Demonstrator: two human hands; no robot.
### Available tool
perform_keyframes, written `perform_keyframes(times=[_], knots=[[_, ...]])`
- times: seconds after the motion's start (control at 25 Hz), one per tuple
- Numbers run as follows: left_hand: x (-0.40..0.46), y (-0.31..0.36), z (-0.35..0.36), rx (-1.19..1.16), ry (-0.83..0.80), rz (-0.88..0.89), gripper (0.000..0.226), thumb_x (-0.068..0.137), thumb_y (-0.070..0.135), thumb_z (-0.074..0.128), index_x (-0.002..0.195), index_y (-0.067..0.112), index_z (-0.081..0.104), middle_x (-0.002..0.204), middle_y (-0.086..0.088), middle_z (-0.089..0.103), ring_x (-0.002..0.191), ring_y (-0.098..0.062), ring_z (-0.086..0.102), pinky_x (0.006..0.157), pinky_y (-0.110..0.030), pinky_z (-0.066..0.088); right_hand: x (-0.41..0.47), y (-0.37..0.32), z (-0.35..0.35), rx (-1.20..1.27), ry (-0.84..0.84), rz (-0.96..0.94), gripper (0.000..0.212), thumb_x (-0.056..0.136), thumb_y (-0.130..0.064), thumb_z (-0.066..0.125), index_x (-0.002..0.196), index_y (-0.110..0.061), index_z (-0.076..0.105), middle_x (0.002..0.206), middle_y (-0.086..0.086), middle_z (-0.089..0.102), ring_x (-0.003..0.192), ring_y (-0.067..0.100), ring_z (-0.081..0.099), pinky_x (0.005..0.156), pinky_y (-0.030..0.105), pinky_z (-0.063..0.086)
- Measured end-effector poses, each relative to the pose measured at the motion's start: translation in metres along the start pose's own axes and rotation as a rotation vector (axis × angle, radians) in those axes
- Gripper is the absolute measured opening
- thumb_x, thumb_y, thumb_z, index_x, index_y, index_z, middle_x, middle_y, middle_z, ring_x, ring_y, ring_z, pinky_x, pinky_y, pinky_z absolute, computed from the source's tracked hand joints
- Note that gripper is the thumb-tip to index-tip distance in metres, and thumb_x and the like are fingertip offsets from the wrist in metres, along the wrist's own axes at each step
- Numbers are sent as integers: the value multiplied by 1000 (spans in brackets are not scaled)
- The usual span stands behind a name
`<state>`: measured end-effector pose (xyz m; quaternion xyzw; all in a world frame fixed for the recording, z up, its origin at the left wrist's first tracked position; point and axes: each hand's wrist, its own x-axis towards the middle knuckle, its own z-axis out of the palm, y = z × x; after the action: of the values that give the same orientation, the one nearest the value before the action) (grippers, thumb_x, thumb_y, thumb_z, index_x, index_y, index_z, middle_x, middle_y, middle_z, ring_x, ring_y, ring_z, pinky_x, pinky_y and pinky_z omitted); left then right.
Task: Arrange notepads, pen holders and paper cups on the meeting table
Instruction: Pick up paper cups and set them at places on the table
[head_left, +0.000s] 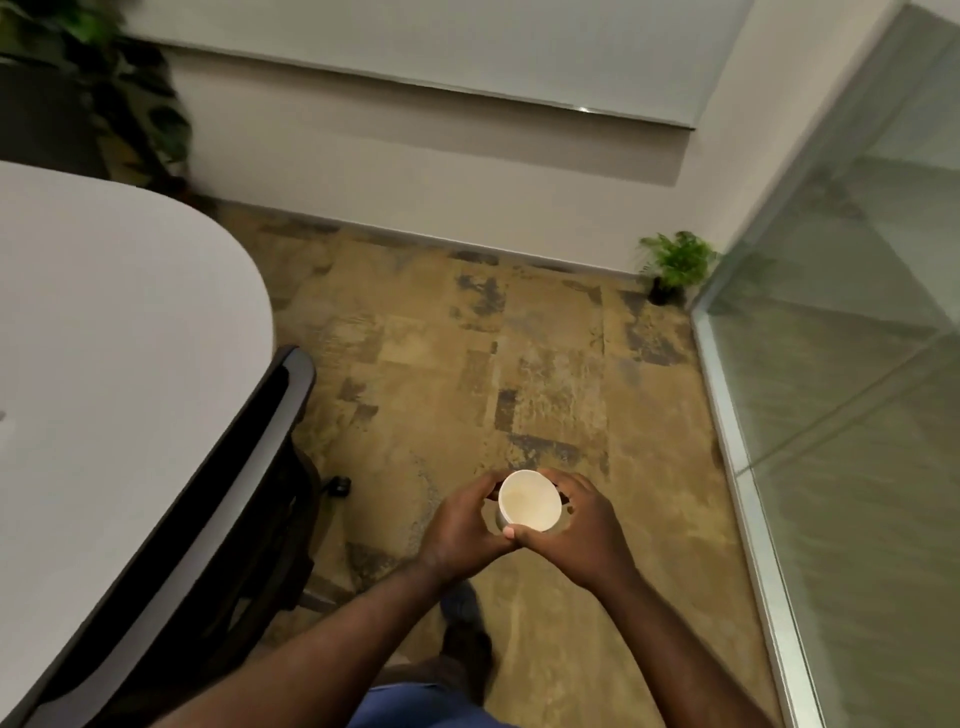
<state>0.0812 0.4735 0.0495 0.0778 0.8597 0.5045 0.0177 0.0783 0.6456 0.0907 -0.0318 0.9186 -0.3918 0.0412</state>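
1. Paper cup: white, mouth facing up toward the camera, inside empty; no printing or brand legible. Held in the air over the floor, right of the table and well apart from it.
2. Left hand: wrapped around the cup's left side, fingers curled behind it.
3. Right hand: clasping the cup's right side, thumb tip at the near rim, touching the left hand.
4. Table: white top, rounded end, at left.
5. Office chair: dark, tucked against the table edge.
6. Potted plant: small, in the far corner beside the glass partition.
7. Floor: mottled tan and grey carpet tiles.
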Motion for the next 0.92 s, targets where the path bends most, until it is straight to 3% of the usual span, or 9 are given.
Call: perform_keyframes(times=[0.28, 0.44, 0.6, 0.76, 0.92], knots=[[142, -45, -40, -4, 185, -85, 68, 66, 52, 74, 127, 30, 53, 121, 13, 64, 104, -2, 58, 84, -22, 51, 186, -20, 14, -41, -148, -121, 81, 50, -58, 84, 122, -32, 57, 114, -18, 55, 101, 6, 55, 82, 29, 52], [206, -60, -72, 1, 277, -142, 67, 67, 49, 74, 127, 28, 54, 119, 13, 64, 102, -3, 59, 84, -28, 51, 274, -42, 23, -47, -245, -186, 88, 48, -67, 77, 125, -31, 57, 118, -15, 57, 104, 7, 56, 85, 31, 52], [256, -80, -103, 8, 380, -202, 69, 67, 48, 75, 130, 29, 52, 121, 14, 63, 104, -1, 59, 84, -23, 50, 355, -64, 44, -51, -346, -271, 88, 46, -69, 77, 123, -31, 57, 117, -15, 58, 103, 7, 57, 84, 33, 53], [313, -107, -130, 27, 471, -270, 81, 69, 45, 79, 141, 32, 44, 138, 16, 54, 118, 3, 54, 90, -15, 47, 445, -82, 69, -74, -468, -392, 89, 47, -70, 76, 124, -30, 57, 116, -15, 58, 102, 7, 56, 83, 31, 52], [373, -121, -160, 58, 580, -386, 81, 67, 45, 79, 140, 33, 46, 135, 15, 57, 117, 1, 56, 92, -21, 50, 537, -107, 89, -58, -582, -528, 83, 49, -66, 80, 121, -30, 59, 112, -15, 60, 99, 6, 57, 80, 28, 52]])
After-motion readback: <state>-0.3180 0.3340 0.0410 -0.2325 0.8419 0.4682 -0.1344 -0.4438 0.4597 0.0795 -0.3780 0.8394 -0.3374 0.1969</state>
